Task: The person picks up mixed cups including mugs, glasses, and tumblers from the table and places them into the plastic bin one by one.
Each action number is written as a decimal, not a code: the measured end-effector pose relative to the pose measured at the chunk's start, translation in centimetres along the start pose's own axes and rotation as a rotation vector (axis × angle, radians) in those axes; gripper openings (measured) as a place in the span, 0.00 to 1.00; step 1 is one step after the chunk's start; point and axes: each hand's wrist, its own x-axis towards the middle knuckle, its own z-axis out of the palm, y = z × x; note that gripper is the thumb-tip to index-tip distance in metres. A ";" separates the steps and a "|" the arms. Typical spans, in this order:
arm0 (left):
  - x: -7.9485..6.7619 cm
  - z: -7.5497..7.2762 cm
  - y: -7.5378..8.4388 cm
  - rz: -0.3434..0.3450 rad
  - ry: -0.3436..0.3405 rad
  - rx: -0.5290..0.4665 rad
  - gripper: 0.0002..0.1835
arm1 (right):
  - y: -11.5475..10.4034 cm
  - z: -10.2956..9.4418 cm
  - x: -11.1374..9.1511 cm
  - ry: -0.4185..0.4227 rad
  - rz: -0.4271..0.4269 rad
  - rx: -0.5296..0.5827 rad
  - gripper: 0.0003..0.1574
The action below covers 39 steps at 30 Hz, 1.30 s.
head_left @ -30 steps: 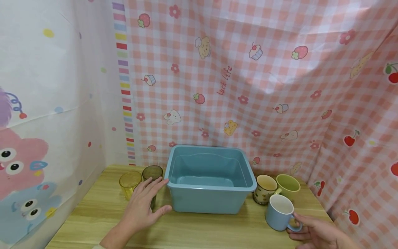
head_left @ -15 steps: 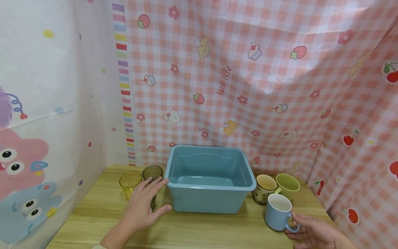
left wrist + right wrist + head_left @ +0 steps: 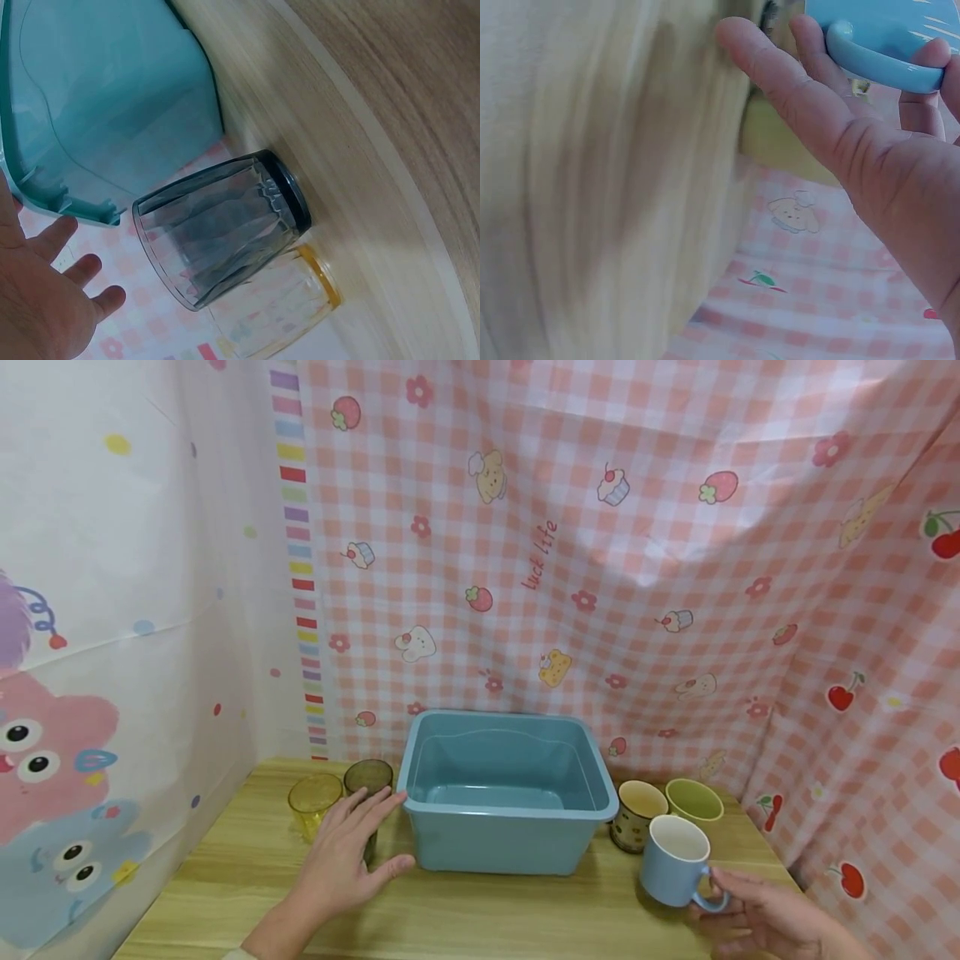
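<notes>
Two hands in view: left hand (image 3: 341, 856) beside the tub (image 3: 502, 843), right hand (image 3: 765, 914) at the blue mug (image 3: 670, 870).
Right hand condition: gripping; thumb and fingers pinch the mug's handle (image 3: 885, 69).
Mug position: right of the tub, well apart from it, in front of the patterned cup (image 3: 633, 831) and green cup (image 3: 693, 802); mouth up, slightly tilted. Contact of its base with the table (image 3: 525, 918) cannot be confirmed.
Left hand condition: fingers extended and spread, grasping nothing; fingertips at the near left corner of the tub's rim. Whether they touch it cannot be told.
Tub position: upright on the table, between the glasses and the cups.
Glasses: dark glass (image 3: 367, 775) upright, partly hidden behind the left hand in the head view; yellow glass (image 3: 309, 797) upright just to its left.
Cups: patterned cup upright near the tub's right side; green cup upright to its right, partly hidden by the mug.
Surroundings: pink checked cloth (image 3: 525, 635) behind, printed white cloth (image 3: 187, 677) at left.
</notes>
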 end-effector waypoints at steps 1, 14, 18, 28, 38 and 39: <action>0.0 0.0 0.0 0.002 0.002 0.000 0.46 | -0.3 0.1 -0.1 -0.007 -0.007 -0.005 0.30; 0.0 0.0 0.0 0.007 0.003 0.010 0.46 | -3.5 1.7 -0.7 -0.013 -0.057 -0.034 0.33; 0.0 -0.1 0.0 0.007 -0.001 0.006 0.46 | -4.3 2.1 -0.8 -0.026 -0.084 -0.046 0.34; 0.0 -0.2 -0.2 0.012 -0.005 0.016 0.46 | -7.1 2.7 -1.1 -0.074 -0.110 -0.033 0.34; 0.3 -0.9 -0.1 0.035 -0.024 0.040 0.45 | -9.2 3.1 -1.2 -0.067 -0.134 -0.048 0.34; 0.4 -1.0 -0.1 0.043 -0.029 0.049 0.45 | -9.4 3.2 -1.1 -0.064 -0.138 -0.052 0.34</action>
